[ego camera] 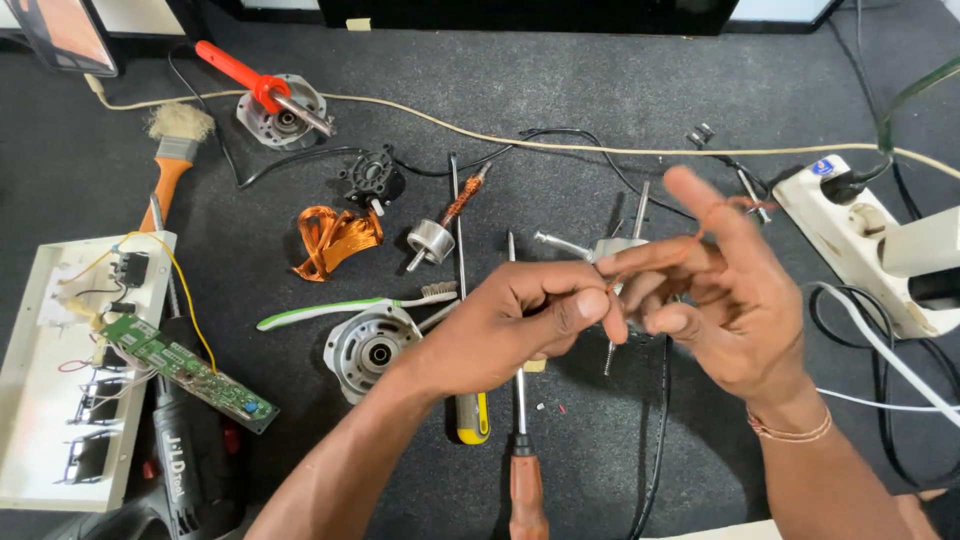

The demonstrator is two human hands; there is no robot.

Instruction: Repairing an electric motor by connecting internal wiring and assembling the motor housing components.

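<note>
Both hands meet mid-desk, over the scattered motor parts.
Left hand (pixel 520 320) pinches thin coppery wire (pixel 712 215) (barely visible); right hand (pixel 715 290) spread, wire looped round fingers.

on the dark grey speckled bench (pixel 620 80): a coil of copper-orange wire (pixel 335 238) near the middle, a toothbrush (pixel 350 306) with a green and white handle, a screwdriver with a yellow handle (pixel 472 417) and another with a reddish-brown wooden handle (pixel 527 495) by the near edge. a green circuit board (pixel 185 372) lies over a white tray (pixel 45 400) at the left edge. a paintbrush (pixel 172 165) has an orange handle and tan bristles. a red-handled tool (pixel 240 72) sits toward the far left corner. a white power strip (pixel 860 235) lies at the right edge. a thin reddish copper strand (pixel 712 215) runs across the fingers of the right hand (pixel 715 300).
</note>
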